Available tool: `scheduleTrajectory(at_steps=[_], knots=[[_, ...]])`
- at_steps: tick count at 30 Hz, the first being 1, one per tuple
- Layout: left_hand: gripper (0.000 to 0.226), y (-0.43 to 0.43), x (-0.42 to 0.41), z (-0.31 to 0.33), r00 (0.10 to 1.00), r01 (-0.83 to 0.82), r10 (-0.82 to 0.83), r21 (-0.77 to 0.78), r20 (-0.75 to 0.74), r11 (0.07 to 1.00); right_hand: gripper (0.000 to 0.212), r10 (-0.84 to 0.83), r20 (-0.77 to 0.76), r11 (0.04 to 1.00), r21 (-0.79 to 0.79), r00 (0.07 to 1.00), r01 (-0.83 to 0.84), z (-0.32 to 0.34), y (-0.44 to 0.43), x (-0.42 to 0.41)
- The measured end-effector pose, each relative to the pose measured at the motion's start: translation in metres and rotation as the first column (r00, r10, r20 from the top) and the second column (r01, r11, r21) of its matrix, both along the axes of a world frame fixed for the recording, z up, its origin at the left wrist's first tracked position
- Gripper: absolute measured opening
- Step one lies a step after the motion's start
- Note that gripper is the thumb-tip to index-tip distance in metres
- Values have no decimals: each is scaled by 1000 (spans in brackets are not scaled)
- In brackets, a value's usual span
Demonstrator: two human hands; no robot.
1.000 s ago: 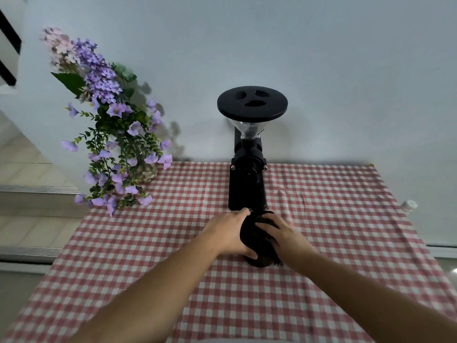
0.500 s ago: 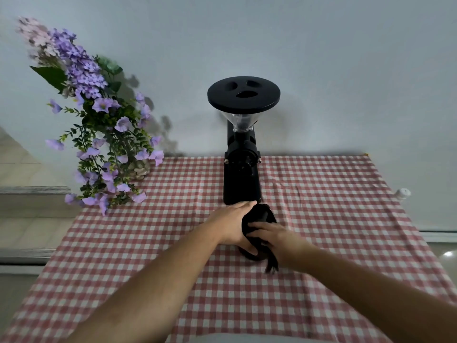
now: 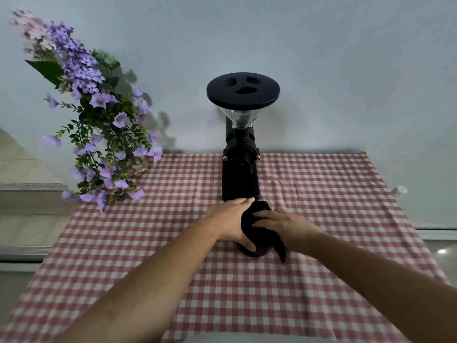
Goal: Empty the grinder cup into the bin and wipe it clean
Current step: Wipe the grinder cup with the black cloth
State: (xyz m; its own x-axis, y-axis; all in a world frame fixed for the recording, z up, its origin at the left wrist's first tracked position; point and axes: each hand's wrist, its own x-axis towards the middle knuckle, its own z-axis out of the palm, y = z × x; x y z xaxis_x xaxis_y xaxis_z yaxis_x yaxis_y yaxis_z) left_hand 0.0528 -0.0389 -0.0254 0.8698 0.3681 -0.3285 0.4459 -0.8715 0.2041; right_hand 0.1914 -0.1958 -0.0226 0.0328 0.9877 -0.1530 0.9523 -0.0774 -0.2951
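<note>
Both hands on cup | left hand [image 3: 231, 222] grip clasps grinder cup [image 3: 252, 251] | right hand [image 3: 284, 225] presses black cloth [image 3: 257, 219]

We see a counter [image 3: 321, 280] under a red-white checked cloth [image 3: 173, 243]. Black grinder [image 3: 241, 174] stands at 12 o'clock, against the wall. Purple flower vase [image 3: 134, 167] at 10 o'clock. Dark cup [image 3: 254, 251] rests at center, just before the grinder.

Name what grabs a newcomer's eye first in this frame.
Probably the two hands at centre: the left hand steadies a dark cup on the checked cloth while the right hand presses a black rag onto it. Just behind stands the black grinder, and purple flowers fill the table's far left corner.
</note>
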Motion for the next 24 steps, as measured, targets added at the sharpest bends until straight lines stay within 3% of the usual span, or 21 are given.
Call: scheduleTrajectory(at_steps=[2,6,8,12,16,20,22,24], knots=[[137,-1,0,0,1000,-8,8,6,-6,1000,51,-77,1,996,36,997,77,4,10,5],[137,0,1,0,1000,1,-1,9,-2,1000,41,-273,-368,928,142,889,344,-13,-13,-32],[137,1,0,0,1000,11,-11,9,4,1000,39,-251,-398,936,133,882,327,-20,-34,-38],[136,0,-2,1,1000,10,-10,6,5,1000,43,-198,-207,980,-39,958,195,-12,-37,-12],[136,-2,0,3,1000,0,0,11,-2,1000,51,-74,39,996,44,997,72,3,-13,7],[136,-2,0,2,1000,1,-1,27,-1,1000,42,-112,161,988,-87,981,127,-14,-19,-21],[137,-1,0,2,1000,3,-3,44,-4,999,42,-275,-19,950,-159,961,268,-13,-16,-36],[136,-2,0,3,1000,4,-4,52,-6,999,36,-373,-241,912,-271,896,307,4,-8,-35]])
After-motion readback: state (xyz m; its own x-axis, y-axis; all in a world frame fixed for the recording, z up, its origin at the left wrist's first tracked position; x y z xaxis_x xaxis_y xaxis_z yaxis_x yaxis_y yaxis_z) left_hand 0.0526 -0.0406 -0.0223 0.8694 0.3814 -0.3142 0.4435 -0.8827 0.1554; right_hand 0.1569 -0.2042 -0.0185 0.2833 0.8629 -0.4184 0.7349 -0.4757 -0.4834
